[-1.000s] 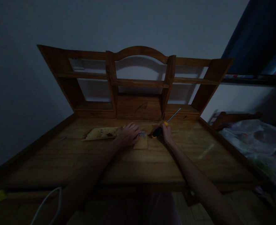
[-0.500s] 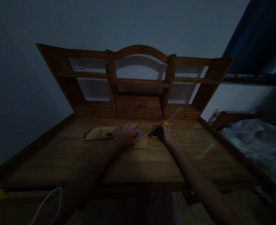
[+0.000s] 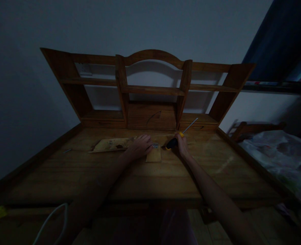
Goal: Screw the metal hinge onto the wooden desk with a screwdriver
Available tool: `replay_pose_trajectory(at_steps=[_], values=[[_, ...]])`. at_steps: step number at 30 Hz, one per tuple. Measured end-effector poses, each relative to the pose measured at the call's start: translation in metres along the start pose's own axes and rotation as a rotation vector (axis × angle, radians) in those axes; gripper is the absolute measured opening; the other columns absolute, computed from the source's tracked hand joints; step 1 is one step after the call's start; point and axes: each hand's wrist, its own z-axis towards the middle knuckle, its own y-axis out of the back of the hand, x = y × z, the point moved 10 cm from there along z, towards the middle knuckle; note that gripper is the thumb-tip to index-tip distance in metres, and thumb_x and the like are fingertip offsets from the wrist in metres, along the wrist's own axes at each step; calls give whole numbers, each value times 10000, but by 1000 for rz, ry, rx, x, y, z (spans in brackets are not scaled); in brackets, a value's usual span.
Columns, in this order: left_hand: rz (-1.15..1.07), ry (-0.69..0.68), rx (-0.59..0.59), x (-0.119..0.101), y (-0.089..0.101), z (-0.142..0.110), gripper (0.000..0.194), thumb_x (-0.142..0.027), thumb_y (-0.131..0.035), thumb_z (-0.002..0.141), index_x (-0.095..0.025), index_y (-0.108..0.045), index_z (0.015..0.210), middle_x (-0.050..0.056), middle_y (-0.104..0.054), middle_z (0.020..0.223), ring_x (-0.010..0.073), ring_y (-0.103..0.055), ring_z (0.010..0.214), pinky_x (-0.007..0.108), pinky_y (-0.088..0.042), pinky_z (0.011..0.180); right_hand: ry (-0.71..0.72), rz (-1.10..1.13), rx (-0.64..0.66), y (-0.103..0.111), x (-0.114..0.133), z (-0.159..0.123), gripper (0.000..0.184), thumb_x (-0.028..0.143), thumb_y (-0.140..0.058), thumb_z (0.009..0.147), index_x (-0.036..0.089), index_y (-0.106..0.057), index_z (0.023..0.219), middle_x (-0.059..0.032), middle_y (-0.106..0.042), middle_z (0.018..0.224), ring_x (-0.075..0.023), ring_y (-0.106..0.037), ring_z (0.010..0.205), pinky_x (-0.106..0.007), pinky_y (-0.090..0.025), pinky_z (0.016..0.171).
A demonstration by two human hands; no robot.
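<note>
My left hand (image 3: 139, 147) rests on a long wooden board (image 3: 109, 145) that lies across the desk, its curled fingers beside a small metal piece (image 3: 155, 145). A small square wooden piece (image 3: 154, 155) lies just under that metal piece. My right hand (image 3: 181, 144) is closed round the black and yellow handle of a screwdriver (image 3: 174, 140), whose thin shaft points up and to the right. The scene is very dark.
The wooden desk (image 3: 140, 173) carries a hutch with shelves (image 3: 150, 90) along its back edge. A small nail or screw (image 3: 67, 150) lies at the left. A white cable (image 3: 49, 221) hangs at the lower left. Cluttered bedding (image 3: 278, 153) is at the right.
</note>
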Motion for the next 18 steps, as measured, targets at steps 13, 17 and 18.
replay_pose_trajectory(at_steps=[13,17,18], values=[[-11,-56,-32,-11,16,0,142,-238,-491,971,-185,-622,958,95,-564,996,254,-520,977,414,-438,929,-3,2,-2,1,-5,1,523,710,-529,823,225,-502,629,40,-435,568,-144,-408,581,-274,-334,549],[10,-37,-26,-7,8,2,202,-261,-468,1002,-176,-643,944,96,-573,992,249,-522,963,399,-446,894,-24,14,-22,1,-10,2,524,716,-526,815,228,-489,630,42,-422,565,-142,-392,564,-278,-317,528],[15,-31,-30,-6,7,2,218,-272,-468,1009,-174,-647,934,96,-574,992,247,-523,960,396,-446,886,-28,17,-24,1,-10,3,523,716,-529,814,229,-486,629,42,-418,562,-142,-390,559,-278,-311,522]])
